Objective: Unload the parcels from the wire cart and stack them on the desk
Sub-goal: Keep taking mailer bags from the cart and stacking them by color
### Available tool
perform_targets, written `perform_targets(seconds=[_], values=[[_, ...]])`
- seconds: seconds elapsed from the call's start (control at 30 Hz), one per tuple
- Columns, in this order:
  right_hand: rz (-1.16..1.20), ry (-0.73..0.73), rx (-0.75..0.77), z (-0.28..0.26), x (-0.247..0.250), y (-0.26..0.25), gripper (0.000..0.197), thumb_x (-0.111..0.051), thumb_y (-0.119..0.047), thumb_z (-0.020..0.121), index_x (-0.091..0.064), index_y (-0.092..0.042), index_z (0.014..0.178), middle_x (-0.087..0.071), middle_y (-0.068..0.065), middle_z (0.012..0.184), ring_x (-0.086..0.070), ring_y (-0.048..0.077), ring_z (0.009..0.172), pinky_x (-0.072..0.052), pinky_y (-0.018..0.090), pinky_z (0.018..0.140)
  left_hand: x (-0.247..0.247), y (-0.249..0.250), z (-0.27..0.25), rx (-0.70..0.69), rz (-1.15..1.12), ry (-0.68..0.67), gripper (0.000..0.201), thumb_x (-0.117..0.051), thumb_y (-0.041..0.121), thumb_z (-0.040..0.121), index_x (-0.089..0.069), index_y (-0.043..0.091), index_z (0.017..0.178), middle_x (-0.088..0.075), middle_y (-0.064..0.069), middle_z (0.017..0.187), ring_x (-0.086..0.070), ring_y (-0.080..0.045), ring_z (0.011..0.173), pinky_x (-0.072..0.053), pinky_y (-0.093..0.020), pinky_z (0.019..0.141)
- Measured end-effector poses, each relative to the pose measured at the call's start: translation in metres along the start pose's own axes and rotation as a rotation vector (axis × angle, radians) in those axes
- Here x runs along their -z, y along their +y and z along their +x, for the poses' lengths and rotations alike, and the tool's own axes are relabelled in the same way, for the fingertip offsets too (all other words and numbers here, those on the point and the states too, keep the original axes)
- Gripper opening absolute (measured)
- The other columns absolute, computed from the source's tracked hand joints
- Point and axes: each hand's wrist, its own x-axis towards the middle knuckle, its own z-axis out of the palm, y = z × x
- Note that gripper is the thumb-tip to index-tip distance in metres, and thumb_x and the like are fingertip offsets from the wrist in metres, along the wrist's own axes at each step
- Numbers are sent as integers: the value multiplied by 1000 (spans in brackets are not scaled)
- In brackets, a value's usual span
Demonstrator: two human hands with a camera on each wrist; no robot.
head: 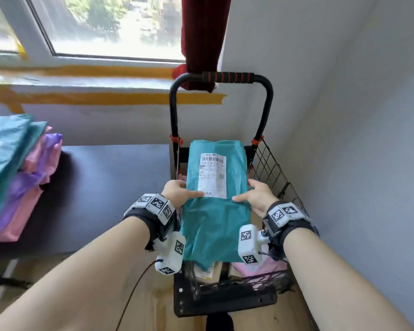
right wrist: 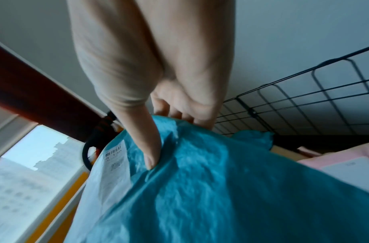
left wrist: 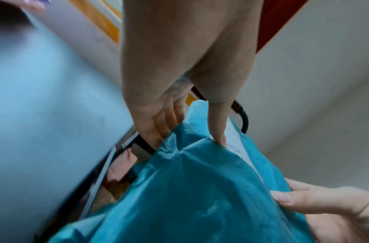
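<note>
**Teal parcel held over the wire cart**

Both hands clamp a teal parcel [head: 214, 199] above the wire cart [head: 276, 177]: left hand [head: 177, 192] at its 9 o'clock edge, right hand [head: 258, 195] at 3 o'clock, thumbs on top. Only the head view shows the stacked parcels [head: 17, 173] on the table [head: 110, 177] at 9 o'clock. The right wrist view shows a pink parcel [right wrist: 333, 157] in the cart.

Both hands hold a teal parcel [head: 215, 201] over the wire cart [head: 276, 177]: the left hand [head: 178, 193] grips its left edge, the right hand [head: 257, 194] its right, thumbs on top near the white label [head: 212, 175]. A stack of parcels [head: 14, 177], teal, pink and purple, lies on the dark desk [head: 110, 187] at the left
</note>
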Motion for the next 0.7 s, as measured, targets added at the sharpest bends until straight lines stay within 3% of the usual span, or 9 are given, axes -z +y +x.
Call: perform_targets(seconds=[0.1,0.17,0.23,0.33,0.4,0.5,0.6,0.63,0.7], values=[[-29,-84,82,-28,-55,-27,48,-72,18,64,-60,-6,104,-67,19,108,-66,37,97,-53,55,86,62,1,-43,-37,-37,75,32,-82,20,71,-65,11,97,-68,-3,91,-67,-20,84,-58,-37,82],[-31,-152,126,-40,-94,-42,45,-73,19,62,-61,-9,95,-68,22,106,-66,39,97,-52,57,87,104,-2,-65,-66,-78,127,33,-81,16,72,-66,8,100,-68,-4,89,-65,-16,74,-60,-28,70],[-52,-218,158,-50,-134,-59,48,-73,20,62,-60,-7,99,-67,23,107,-65,39,99,-52,57,87,144,-9,-83,-84,-94,195,35,-81,14,72,-67,4,103,-68,-5,90,-64,-13,67,-58,-21,60],[-83,-320,192,-62,-194,-84,69,-74,20,62,-50,1,124,-64,24,113,-65,38,101,-51,56,89,199,-28,-101,-88,-131,307,29,-82,13,70,-68,6,95,-70,-8,92,-68,-19,73,-60,-30,70],[-107,-379,218,-66,-235,-97,70,-73,21,63,-48,0,125,-63,24,115,-64,39,101,-51,57,88,238,-45,-106,-78,-170,382,28,-85,13,65,-69,5,87,-72,-13,96,-70,-29,86,-58,-44,82],[-145,-452,233,-70,-296,-114,70,-72,21,65,-47,-3,127,-63,23,116,-65,37,98,-54,51,82,297,-79,-96,-31,-244,442,31,-88,14,59,-70,9,83,-72,-17,99,-68,-33,95,-53,-50,90],[-167,-519,224,-62,-353,-127,65,-69,21,68,-47,-6,124,-63,22,115,-64,36,100,-55,48,79,352,-107,-82,3,-272,524,81,-96,36,34,-68,3,103,-70,-17,105,-68,-32,96,-54,-49,89],[-176,-534,225,-57,-372,-131,63,-69,21,68,-48,-5,122,-63,21,114,-64,36,101,-55,49,81,367,-108,-83,3,-276,542,84,-96,35,36,-66,1,107,-70,-17,105,-68,-32,96,-54,-48,89],[-193,-552,233,-43,-408,-137,58,-69,19,69,-50,-3,120,-64,17,111,-64,33,99,-54,51,84,391,-100,-94,17,-274,570,53,-89,14,59,-66,-3,104,-69,-20,105,-68,-32,94,-55,-46,85]])
